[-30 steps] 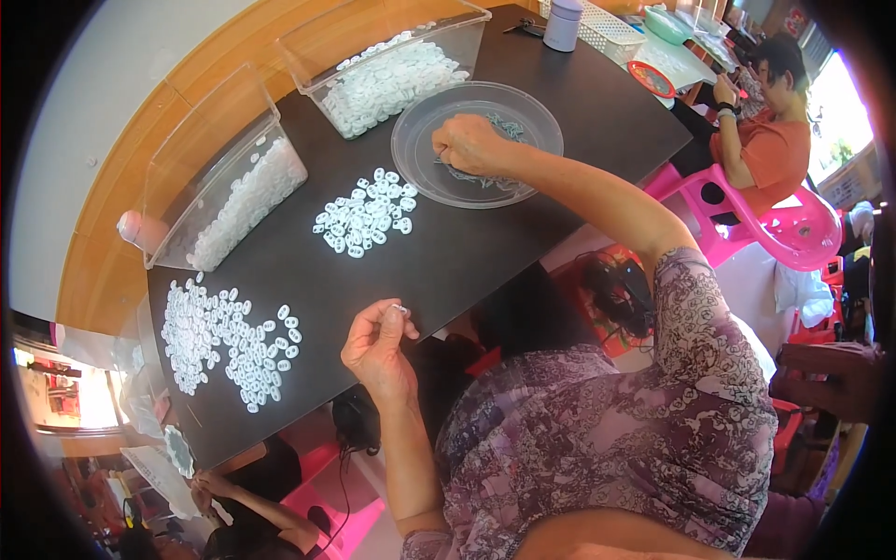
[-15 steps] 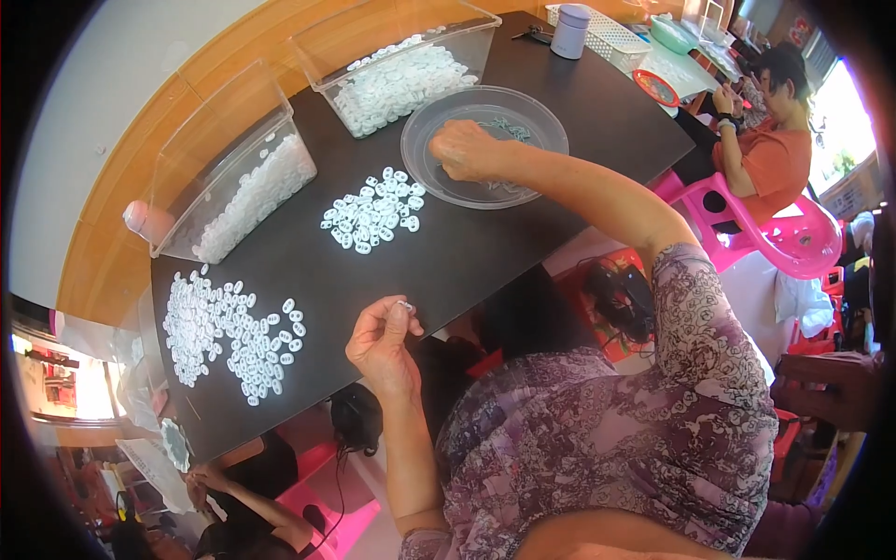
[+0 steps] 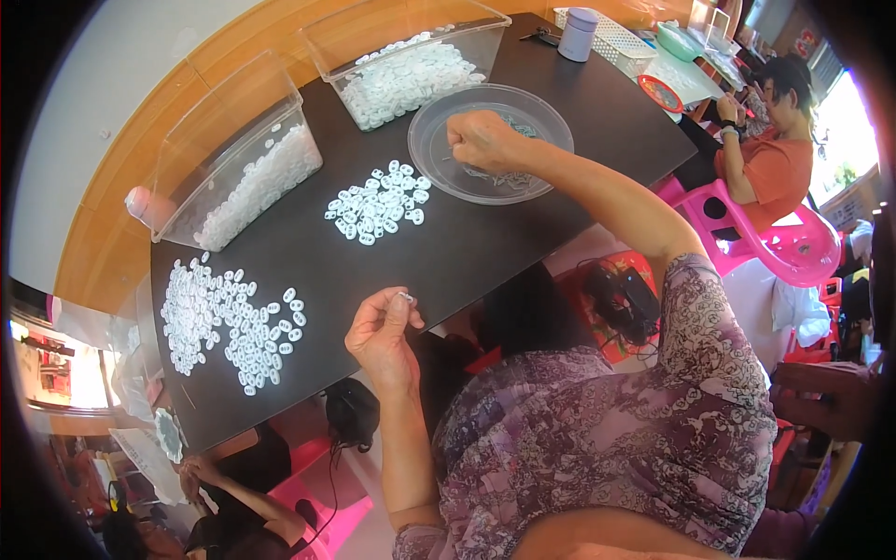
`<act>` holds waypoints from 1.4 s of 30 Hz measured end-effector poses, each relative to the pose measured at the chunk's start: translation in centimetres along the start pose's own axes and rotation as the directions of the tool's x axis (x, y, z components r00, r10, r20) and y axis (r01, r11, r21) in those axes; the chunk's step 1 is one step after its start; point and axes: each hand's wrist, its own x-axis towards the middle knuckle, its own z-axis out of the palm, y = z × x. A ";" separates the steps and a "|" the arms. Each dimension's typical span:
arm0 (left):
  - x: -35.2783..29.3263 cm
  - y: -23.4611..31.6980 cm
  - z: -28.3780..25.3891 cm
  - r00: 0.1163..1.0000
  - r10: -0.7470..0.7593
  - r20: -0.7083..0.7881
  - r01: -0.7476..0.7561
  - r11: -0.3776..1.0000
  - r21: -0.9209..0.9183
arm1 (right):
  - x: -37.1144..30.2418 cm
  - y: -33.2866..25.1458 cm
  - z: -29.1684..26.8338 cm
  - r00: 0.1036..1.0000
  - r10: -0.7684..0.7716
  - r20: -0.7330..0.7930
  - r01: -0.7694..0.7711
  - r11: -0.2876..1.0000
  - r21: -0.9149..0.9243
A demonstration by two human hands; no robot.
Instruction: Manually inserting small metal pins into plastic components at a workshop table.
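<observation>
My left hand is closed in a pinch near the table's front edge, with a small white piece between thumb and forefinger. Over a round clear plastic tray, my right hand has its fingers curled together; whatever they hold is hidden. Thin grey-green pieces lie loose in that tray. Left of the tray a small pile of white oval pieces with dark marks is spread on the dark table. A larger pile of similar white ovals sits at the table's left end.
Two clear bins, one at the back and one at left, contain many white pieces. A lavender flask and a white basket stand at the back right. One person sits at right; another person's arms show at lower left.
My right hand has shifted slightly to the right over the tray, its fingers still curled. My left hand keeps its pinch in nearly the same place. The whole view has tilted a little.
</observation>
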 end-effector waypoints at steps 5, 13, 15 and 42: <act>0.0 -0.1 0.4 1.000 -0.021 -0.007 0.021 1.000 0.017 | -4.0 -6.0 -0.8 0.998 -0.061 -0.014 0.061 0.936 0.347; -0.6 -0.1 2.4 0.953 0.294 -0.074 -0.259 0.917 0.303 | -7.6 -13.9 4.0 0.952 -0.286 -0.106 0.304 0.853 0.425; -0.7 -0.3 2.2 0.944 0.323 -0.064 -0.278 0.884 0.375 | -7.7 -14.2 4.3 0.977 -0.209 -0.035 0.198 0.844 0.498; -2.3 2.0 1.3 0.987 0.038 -0.158 -0.037 0.999 0.013 | -9.8 -16.3 3.1 0.972 0.153 0.181 -0.237 0.596 0.767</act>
